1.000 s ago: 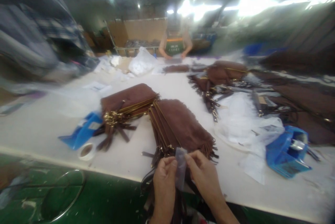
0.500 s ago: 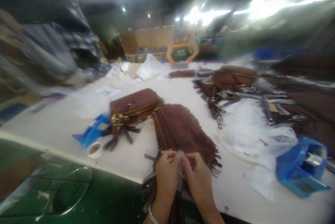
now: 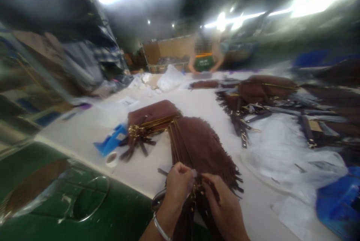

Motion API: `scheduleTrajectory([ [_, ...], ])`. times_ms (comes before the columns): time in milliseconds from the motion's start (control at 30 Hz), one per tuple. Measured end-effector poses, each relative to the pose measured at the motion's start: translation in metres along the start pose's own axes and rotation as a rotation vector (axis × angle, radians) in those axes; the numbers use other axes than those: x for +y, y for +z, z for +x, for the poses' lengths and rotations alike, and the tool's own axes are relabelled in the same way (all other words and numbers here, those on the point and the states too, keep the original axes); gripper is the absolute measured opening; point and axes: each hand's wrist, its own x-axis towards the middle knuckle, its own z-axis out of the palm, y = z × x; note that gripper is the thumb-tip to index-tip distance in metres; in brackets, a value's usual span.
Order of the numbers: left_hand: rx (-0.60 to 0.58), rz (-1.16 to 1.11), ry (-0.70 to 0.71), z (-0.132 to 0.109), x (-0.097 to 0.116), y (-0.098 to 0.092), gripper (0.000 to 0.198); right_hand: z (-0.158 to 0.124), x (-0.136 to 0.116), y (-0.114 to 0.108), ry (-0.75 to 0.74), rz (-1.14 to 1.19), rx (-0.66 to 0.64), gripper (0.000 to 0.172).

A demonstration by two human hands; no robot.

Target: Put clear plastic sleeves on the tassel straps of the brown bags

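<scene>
At the table's near edge, my left hand (image 3: 177, 183) is closed in a pinch on a small piece of clear plastic film (image 3: 194, 173). Just right of it, my right hand (image 3: 223, 201) curls its fingers around a dark brown strap (image 3: 206, 211), partly hidden by the hand. Gold-coloured metal fittings (image 3: 194, 190) show between the two hands. Directly beyond them lies a fanned stack of brown fringed bags (image 3: 201, 139) with gold zips. Behind it to the left, another stack of brown pouches (image 3: 153, 113) has gold clasps and short straps hanging at its front.
A blue tape dispenser (image 3: 111, 141) and a white tape roll (image 3: 111, 159) lie left. More fringed bags (image 3: 253, 91), crumpled clear plastic (image 3: 287, 147) and a blue dispenser (image 3: 337, 203) are at right. A person (image 3: 205, 62) stands across the table. A metal-framed stool (image 3: 108, 188) is below left.
My hands have moved apart from pinching one clear strip together; the right hand has dropped lower onto the strap, and metal fittings now show between them. The camera view has shifted left and up.
</scene>
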Motion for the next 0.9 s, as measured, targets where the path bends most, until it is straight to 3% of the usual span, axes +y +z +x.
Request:
scheduleTrajectory([
  [100,-0.074,0.006,-0.006,-0.002,0.004,-0.004,0.014,0.005,0.006,-0.004,-0.195,-0.148,-0.068,0.029],
  [233,-0.12,0.054,-0.004,-0.002,0.004,-0.009,0.014,0.02,0.005,-0.002,-0.28,-0.243,-0.106,0.023],
  [333,-0.153,0.079,0.006,0.0,-0.001,-0.013,0.014,0.03,0.003,-0.001,-0.268,-0.22,-0.143,0.017],
  [567,-0.224,0.226,0.027,0.003,-0.003,-0.021,0.01,0.051,0.001,-0.007,-0.172,-0.203,-0.428,0.021],
  [700,-0.226,0.299,0.037,-0.001,0.0,-0.024,0.017,0.06,-0.002,-0.007,-0.111,-0.197,-0.458,0.018],
  [900,-0.115,0.282,0.041,0.001,-0.008,-0.02,0.017,0.071,0.0,-0.009,-0.087,-0.187,-0.478,0.011],
])
